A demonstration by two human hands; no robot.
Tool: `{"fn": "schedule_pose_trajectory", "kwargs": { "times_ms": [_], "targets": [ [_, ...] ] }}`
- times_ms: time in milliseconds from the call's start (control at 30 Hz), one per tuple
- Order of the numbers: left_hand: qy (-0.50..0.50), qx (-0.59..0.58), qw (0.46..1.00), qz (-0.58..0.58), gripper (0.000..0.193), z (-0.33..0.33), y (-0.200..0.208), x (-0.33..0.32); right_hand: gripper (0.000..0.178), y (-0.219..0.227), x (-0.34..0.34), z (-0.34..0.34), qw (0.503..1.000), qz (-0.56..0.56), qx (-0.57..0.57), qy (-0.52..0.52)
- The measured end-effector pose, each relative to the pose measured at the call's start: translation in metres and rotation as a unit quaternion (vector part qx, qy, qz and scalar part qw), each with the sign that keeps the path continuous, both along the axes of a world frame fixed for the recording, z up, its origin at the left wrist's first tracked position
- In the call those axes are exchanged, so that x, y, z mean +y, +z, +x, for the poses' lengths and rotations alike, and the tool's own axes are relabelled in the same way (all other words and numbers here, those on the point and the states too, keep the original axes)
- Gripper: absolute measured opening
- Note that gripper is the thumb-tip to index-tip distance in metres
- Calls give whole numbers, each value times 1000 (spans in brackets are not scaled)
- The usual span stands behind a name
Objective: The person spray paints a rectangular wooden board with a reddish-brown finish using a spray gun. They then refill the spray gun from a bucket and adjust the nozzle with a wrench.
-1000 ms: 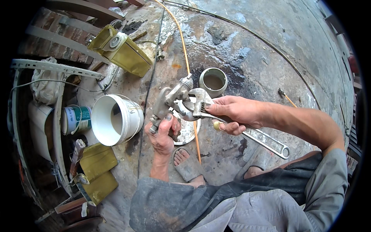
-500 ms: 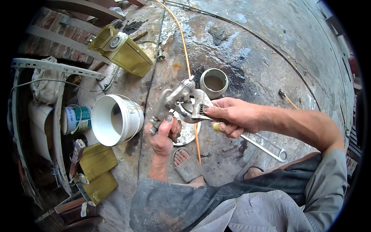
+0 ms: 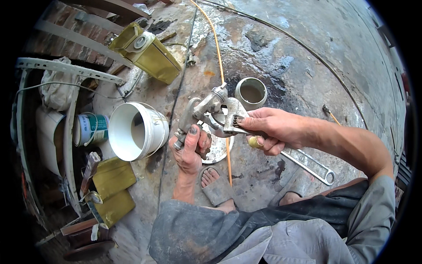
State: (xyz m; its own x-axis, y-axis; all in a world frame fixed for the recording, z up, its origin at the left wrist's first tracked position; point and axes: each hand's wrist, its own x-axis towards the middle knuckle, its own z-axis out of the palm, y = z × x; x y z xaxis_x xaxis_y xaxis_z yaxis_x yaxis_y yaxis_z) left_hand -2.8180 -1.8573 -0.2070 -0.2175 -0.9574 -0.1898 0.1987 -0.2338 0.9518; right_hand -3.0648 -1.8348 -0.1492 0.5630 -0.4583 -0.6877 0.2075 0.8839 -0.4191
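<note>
My left hand (image 3: 190, 152) is closed around the handle of a metal spray gun (image 3: 203, 107), thumb pressed against its body. In my right hand (image 3: 277, 130) is an adjustable wrench (image 3: 310, 166), held near its head with the thumb by the adjusting screw. The wrench's jaws sit at the lower front fitting of the gun; how tightly they grip cannot be made out. A yellowish wrap covers one of my right fingertips. Just beyond the wrench, a round metal cup (image 3: 241, 102) with greyish liquid stands on the floor.
A white bucket (image 3: 160, 132) stands left, beside a blue-green paint can (image 3: 99, 127). Yellow rectangular tins (image 3: 160, 61) lie or stand about. An orange hose (image 3: 218, 53) and a dark cable (image 3: 303, 42) cross the stained floor. A whitish round lid (image 3: 218, 155) lies below my hands.
The whole view has shifted slightly, with floor objects appearing a little further right. Both hands keep their holds, and the wrench stays at the same part of the spray gun.
</note>
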Motion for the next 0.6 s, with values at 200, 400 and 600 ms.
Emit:
{"fn": "schedule_pose_trajectory", "kwargs": {
  "times_ms": [200,400,600],
  "targets": [
    [13,25,999,-21,39,-9,4,2,21,3,0,1,999,-2,34,11],
    [17,5,999,-29,44,-8,6,2,22,1,1,1,1000,-5,19,11],
    [-2,-21,998,-52,46,-7,4,3,24,-2,9,9,996,-41,81,8]
  ]
}}
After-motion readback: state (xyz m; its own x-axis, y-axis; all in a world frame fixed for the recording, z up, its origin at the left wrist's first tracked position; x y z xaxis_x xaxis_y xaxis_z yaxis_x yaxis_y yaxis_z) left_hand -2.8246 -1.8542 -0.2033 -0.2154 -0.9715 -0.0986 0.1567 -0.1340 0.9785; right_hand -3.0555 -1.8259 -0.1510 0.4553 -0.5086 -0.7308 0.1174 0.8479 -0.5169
